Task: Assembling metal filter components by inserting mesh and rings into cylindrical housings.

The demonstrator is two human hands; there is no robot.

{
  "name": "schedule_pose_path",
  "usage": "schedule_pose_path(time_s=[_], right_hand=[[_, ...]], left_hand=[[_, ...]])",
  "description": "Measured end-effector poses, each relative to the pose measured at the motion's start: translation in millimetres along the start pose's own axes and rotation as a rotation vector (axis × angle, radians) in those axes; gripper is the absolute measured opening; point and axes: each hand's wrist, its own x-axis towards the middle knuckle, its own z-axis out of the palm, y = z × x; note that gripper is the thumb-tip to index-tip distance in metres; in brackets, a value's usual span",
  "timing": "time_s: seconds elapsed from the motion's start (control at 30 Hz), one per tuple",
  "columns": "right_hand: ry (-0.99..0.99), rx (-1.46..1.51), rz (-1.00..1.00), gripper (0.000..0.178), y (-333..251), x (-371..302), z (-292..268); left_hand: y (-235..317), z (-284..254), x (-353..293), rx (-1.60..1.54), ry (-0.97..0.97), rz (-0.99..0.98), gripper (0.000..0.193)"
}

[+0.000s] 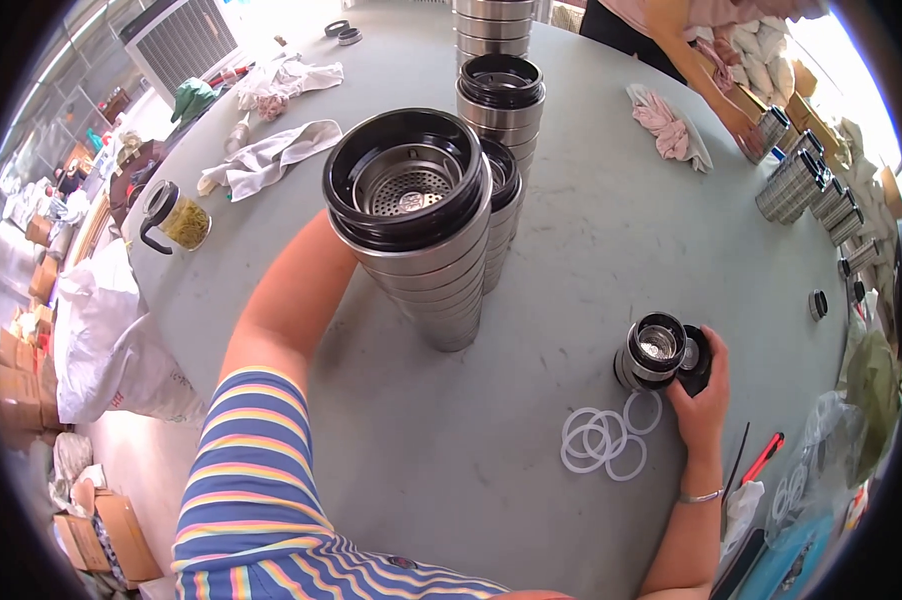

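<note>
A tall stack of steel cup parts with black rims (411, 270) rises in front of me, a perforated strainer showing inside its top piece. My left forearm (281, 310) reaches behind this stack, which hides the hand and its fingers. At the right, my right hand (706, 400) has its thumb and fingers curled around a black round lid-like piece (697, 372). Touching or close beside that piece stands a short steel cup part with a black rim (651, 350). Several translucent white sealing rings (593, 441) lie flat on the table just left of my right wrist.
Further steel stacks (503, 110) stand behind the tall one. Across the grey table (371, 480), another person's hand (743, 135) is by a group of steel cups (791, 190). Cloths (276, 155) and a glass jar (183, 220) lie left; a red cutter (763, 458) lies right.
</note>
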Motion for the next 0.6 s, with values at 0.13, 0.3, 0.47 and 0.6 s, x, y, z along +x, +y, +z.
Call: schedule_pose_path(time_s=[0.13,0.3,0.47,0.6], right_hand=[[0.005,0.023,0.020,0.075,-2,0,-1],[-0.007,0.047,0.034,0.074,-6,2,0],[-0.021,0.068,0.022,0.075,3,5,4],[-0.018,0.058,0.014,0.075,0,4,-1]], left_hand=[[0,3,6,-0.034,-0.047,0.050,0.037],[-4,-12,-2,-0.076,-0.112,0.103,0.037],[1,-6,37,-0.077,-0.095,0.132,0.037],[10,-29,36,1.096,0.643,-0.086,0.062]])
